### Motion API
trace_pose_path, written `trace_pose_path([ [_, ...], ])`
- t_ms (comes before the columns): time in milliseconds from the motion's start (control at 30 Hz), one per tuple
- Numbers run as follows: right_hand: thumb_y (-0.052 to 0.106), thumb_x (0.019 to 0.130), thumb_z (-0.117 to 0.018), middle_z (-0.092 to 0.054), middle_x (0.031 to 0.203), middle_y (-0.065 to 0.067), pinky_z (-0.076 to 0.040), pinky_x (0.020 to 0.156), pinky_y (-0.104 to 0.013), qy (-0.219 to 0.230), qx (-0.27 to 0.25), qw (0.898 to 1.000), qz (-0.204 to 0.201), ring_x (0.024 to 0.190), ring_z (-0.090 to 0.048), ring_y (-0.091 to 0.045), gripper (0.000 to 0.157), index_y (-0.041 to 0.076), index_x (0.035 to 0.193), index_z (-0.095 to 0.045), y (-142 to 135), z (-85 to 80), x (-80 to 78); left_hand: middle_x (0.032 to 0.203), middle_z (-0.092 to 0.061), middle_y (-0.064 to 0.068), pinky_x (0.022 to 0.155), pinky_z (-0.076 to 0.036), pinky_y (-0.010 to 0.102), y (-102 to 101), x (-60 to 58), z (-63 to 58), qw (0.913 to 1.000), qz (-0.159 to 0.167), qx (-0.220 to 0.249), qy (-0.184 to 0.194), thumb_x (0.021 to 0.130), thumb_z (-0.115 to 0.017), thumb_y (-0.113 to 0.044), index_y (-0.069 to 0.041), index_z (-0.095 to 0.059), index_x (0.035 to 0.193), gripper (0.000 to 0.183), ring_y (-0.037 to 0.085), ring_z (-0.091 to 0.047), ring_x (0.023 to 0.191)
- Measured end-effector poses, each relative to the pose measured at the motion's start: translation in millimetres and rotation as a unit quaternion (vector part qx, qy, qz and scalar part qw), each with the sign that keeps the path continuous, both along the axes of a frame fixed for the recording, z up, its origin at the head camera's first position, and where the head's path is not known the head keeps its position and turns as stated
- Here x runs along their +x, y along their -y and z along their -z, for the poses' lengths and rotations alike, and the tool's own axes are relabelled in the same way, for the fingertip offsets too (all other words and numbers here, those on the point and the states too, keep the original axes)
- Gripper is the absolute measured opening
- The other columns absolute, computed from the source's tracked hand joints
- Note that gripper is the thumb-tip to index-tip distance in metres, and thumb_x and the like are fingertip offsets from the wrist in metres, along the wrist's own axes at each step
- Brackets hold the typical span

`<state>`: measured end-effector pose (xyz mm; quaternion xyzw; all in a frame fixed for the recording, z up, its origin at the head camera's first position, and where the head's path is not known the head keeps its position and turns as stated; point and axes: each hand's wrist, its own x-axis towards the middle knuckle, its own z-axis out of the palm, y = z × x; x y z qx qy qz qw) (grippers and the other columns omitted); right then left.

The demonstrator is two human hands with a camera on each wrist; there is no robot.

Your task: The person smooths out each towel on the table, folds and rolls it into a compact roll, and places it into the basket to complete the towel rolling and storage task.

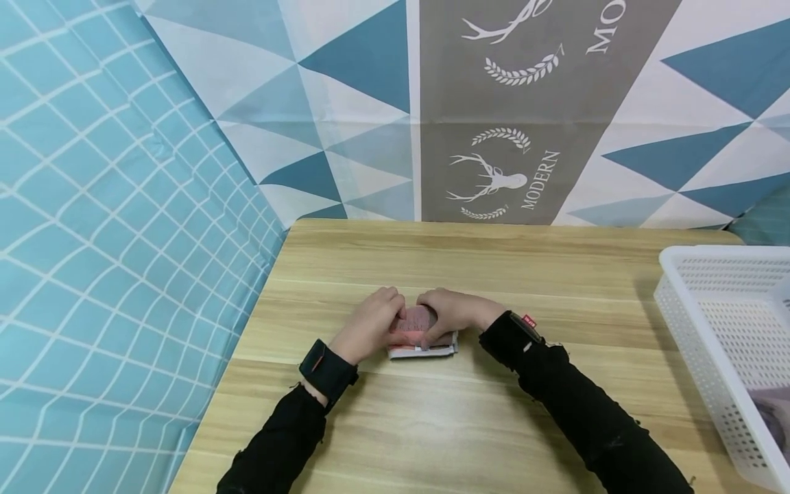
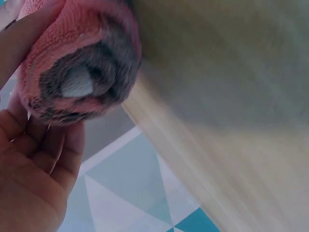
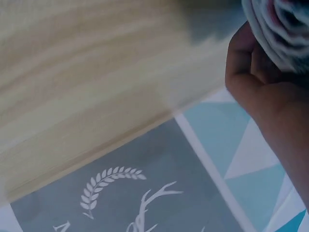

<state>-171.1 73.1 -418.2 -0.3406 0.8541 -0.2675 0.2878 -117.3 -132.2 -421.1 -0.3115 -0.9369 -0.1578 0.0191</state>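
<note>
A rolled-up fleecy towel (image 1: 416, 318), pink and grey with a pale edge, lies on the wooden table between both hands. The left hand (image 1: 372, 324) grips the left end of the roll, its thumb along the near side. In the left wrist view the spiral end of the towel (image 2: 108, 53) shows grey layers inside pink, with the left hand's fingers (image 2: 67, 150) curled beneath it. On the other end, the right hand (image 1: 455, 314) holds the roll between thumb and fingers. Pale layered folds of the towel (image 3: 280, 36) show above the right hand (image 3: 270, 92) in the right wrist view.
The wooden table (image 1: 401, 439) has its far edge against a wall cloth (image 1: 370, 89) of triangles and deer prints. A white perforated basket (image 1: 697, 343) stands at the right, with greyish cloth (image 1: 774, 405) inside. Blue checked cloth (image 1: 111, 240) hangs along the left.
</note>
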Motion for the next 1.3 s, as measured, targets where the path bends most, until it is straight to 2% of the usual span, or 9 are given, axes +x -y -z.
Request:
trace_pose_path([
  [133, 0.03, 0.067, -0.092, -0.058, 0.092, 0.001, -0.046, 0.075, -0.031, -0.037, 0.048, 0.998, -0.029, 0.084, -0.054, -0.015, 0.051, 0.013, 0.097, -0.055, 6.5, 2.8, 6.7, 0.083, -0.046, -0.003, 0.07, -0.038, 0.029, -3.1, 8.8, -0.1, 0.9998, 0.003, 0.0, -0.018, 0.074, -0.086, -0.042, -0.013, -0.055, 0.081, 0.042, 0.014, -0.041, 0.077],
  [300, 0.029, 0.066, -0.093, -0.058, 0.092, 0.001, -0.047, 0.076, -0.034, -0.082, 0.082, 0.993, -0.031, 0.084, -0.053, -0.016, 0.054, 0.011, 0.099, -0.054, 13.0, 1.3, 13.6, 0.085, -0.053, -0.003, 0.07, -0.041, 0.027, -0.7, 13.1, -7.3, 0.9974, -0.028, 0.06, 0.028, 0.083, -0.08, -0.036, -0.014, -0.061, 0.081, 0.029, 0.012, -0.045, 0.077],
  [400, 0.027, 0.07, -0.091, -0.059, 0.096, -0.002, -0.049, 0.077, -0.034, -0.104, 0.08, 0.991, -0.035, 0.085, -0.056, -0.017, 0.055, 0.009, 0.105, -0.052, 14.5, -0.2, 20.3, 0.09, -0.059, -0.001, 0.072, -0.046, 0.028, 2.6, 12.9, -11.3, 0.9896, -0.054, 0.101, 0.087, 0.087, -0.078, -0.03, -0.012, -0.065, 0.091, 0.022, 0.012, -0.052, 0.08],
  [467, 0.025, 0.072, -0.088, -0.061, 0.099, -0.004, -0.051, 0.078, -0.035, -0.139, 0.076, 0.986, -0.043, 0.087, -0.06, -0.019, 0.057, 0.007, 0.109, -0.049, 14.5, -0.7, 25.9, 0.098, -0.061, 0.0, 0.075, -0.048, 0.029, 4.3, 12.8, -12.0, 0.981, -0.063, 0.115, 0.143, 0.085, -0.08, -0.03, -0.01, -0.064, 0.105, 0.033, 0.012, -0.055, 0.084],
  [567, 0.027, 0.073, -0.087, -0.064, 0.101, -0.006, -0.054, 0.077, -0.038, -0.203, 0.061, 0.976, -0.049, 0.088, -0.065, -0.023, 0.059, 0.006, 0.113, -0.048, 12.8, -1.6, 33.7, 0.106, -0.063, 0.001, 0.079, -0.051, 0.03, 3.5, 12.5, -8.5, 0.9659, -0.053, 0.112, 0.227, 0.081, -0.083, -0.032, -0.008, -0.058, 0.123, 0.055, 0.012, -0.059, 0.09],
  [667, 0.033, 0.075, -0.086, -0.067, 0.101, -0.007, -0.054, 0.078, -0.04, -0.239, 0.05, 0.969, -0.046, 0.089, -0.068, -0.025, 0.061, 0.006, 0.114, -0.048, 8.2, -2.3, 39.3, 0.106, -0.065, 0.001, 0.079, -0.052, 0.031, -2.5, 12.7, -4.2, 0.9618, -0.032, 0.093, 0.256, 0.08, -0.084, -0.034, -0.008, -0.058, 0.125, 0.058, 0.012, -0.061, 0.09],
  [900, 0.037, 0.058, -0.096, -0.065, 0.103, -0.011, -0.054, 0.077, -0.045, -0.217, 0.081, 0.973, 0.005, 0.093, -0.066, -0.029, 0.082, 0.007, 0.116, -0.047, -13.3, -15.7, 54.1, 0.113, -0.068, 0.004, 0.088, -0.052, 0.033, -30.7, 9.3, -9.4, 0.9714, -0.015, 0.067, 0.228, 0.083, -0.081, -0.033, -0.008, -0.059, 0.126, 0.054, 0.016, -0.065, 0.1],
  [1067, 0.044, 0.068, -0.089, -0.064, 0.095, -0.011, -0.054, 0.068, -0.045, -0.234, 0.113, 0.966, 0.019, 0.085, -0.066, -0.029, 0.073, 0.006, 0.116, -0.048, -32.5, -33.5, 56.6, 0.106, -0.068, -0.002, 0.082, -0.052, 0.026, -50.8, 3.0, -21.3, 0.968, 0.0, 0.077, 0.239, 0.082, -0.081, -0.036, -0.011, -0.062, 0.119, 0.049, 0.009, -0.064, 0.091],
  [1300, 0.022, 0.066, -0.089, -0.062, 0.096, -0.002, -0.052, 0.077, -0.037, -0.115, 0.094, 0.989, -0.005, 0.084, -0.061, -0.017, 0.065, 0.008, 0.116, -0.05, -81.0, -72.3, 43.3, 0.096, -0.066, -0.005, 0.073, -0.051, 0.021, -86.7, -8.0, -45.9, 0.9634, 0.049, 0.081, 0.251, 0.082, -0.081, -0.041, -0.013, -0.061, 0.115, 0.048, 0.006, -0.063, 0.082],
])
